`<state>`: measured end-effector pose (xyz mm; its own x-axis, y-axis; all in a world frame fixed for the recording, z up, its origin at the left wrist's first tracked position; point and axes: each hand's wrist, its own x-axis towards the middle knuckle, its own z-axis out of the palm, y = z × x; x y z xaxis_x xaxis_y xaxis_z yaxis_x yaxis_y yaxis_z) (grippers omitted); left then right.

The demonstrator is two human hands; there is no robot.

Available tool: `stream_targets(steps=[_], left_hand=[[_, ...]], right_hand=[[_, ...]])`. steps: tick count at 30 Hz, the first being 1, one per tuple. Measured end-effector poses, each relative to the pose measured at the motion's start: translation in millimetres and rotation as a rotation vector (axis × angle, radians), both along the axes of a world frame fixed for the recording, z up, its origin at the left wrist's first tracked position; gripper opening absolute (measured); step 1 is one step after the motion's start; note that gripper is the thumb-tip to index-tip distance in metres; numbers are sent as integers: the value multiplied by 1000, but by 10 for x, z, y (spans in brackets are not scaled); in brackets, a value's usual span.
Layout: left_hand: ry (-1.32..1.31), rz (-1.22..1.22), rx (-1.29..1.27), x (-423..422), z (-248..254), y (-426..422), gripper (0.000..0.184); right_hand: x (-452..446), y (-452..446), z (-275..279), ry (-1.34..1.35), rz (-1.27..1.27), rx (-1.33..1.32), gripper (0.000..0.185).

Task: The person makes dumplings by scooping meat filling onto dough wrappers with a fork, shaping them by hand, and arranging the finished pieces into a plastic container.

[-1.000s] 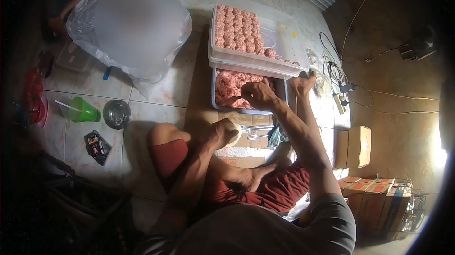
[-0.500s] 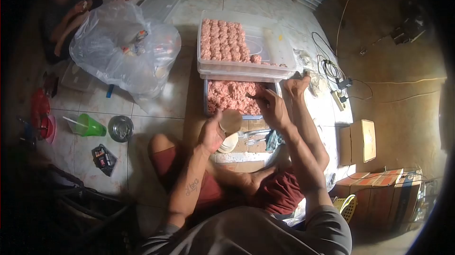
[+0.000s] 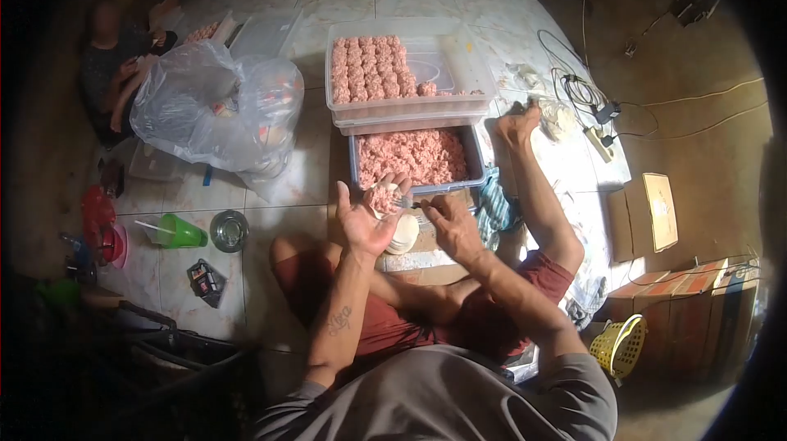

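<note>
My left hand [image 3: 366,224] is palm up, cradling a round dough wrapper with a lump of pink minced meat [image 3: 384,200] on it. My right hand [image 3: 455,226] grips a small fork-like metal utensil [image 3: 416,205], its tip at the meat; its exact shape is hard to make out. Just below my left fingers lies a stack of pale round wrappers [image 3: 402,234]. Beyond both hands stands a blue-rimmed tub [image 3: 478,154] of loose minced meat [image 3: 414,154]. Behind it, rows of wrapped meat dumplings [image 3: 369,68] fill the left part of a clear plastic box [image 3: 471,56].
A plastic bag [image 3: 193,113], green cup [image 3: 187,232] and glass ashtray [image 3: 229,230] are on the left. A blue cloth [image 3: 494,203] lies beside the tub. Cables [image 3: 574,93], a cardboard box [image 3: 643,211] and a yellow basket [image 3: 619,347] are at right. Another person [image 3: 115,56] sits far left.
The wrapper on my left hand was bare and now carries meat. My right hand has come from over the meat tub down to beside my left hand. The view has shifted slightly.
</note>
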<state>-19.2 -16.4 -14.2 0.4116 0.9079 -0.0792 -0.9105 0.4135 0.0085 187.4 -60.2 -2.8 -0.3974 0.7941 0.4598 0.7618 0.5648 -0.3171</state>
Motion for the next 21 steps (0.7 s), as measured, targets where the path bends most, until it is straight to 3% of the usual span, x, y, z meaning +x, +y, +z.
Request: stream_targets(steps=[4,6,8,11,12,14,16,18,20,21], left_hand=[[35,88,-196,-168,-198,-55,95],[152,-7,-6,-165,-158,-98,95],[144,-79,3,-30,-2,-171,100],[39,-123,63,-14,112,-236,108],[21,-118,130,-50,4,-257,109],[53,-68,92,-35,-46,-285,110],[58,9,53,51,46,-293,108],[54,107,25,119,57,-252,107],[254,314,-39,135,-74,-250,105],[288,275,-2,140,-66,-268,102]], right_hand=[[305,-57,391,30,73,-262,36],[214,-45,591,151,105,-270,36],[216,48,628,272,124,-270,36],[224,138,689,-160,103,-373,39],[199,163,807,-161,105,-365,39],[70,58,874,111,183,-320,37],[-31,36,628,11,110,-361,35],[-136,-71,500,186,-52,-377,32],[-412,-276,593,422,-132,-403,25],[-556,-407,369,477,-111,-434,23]])
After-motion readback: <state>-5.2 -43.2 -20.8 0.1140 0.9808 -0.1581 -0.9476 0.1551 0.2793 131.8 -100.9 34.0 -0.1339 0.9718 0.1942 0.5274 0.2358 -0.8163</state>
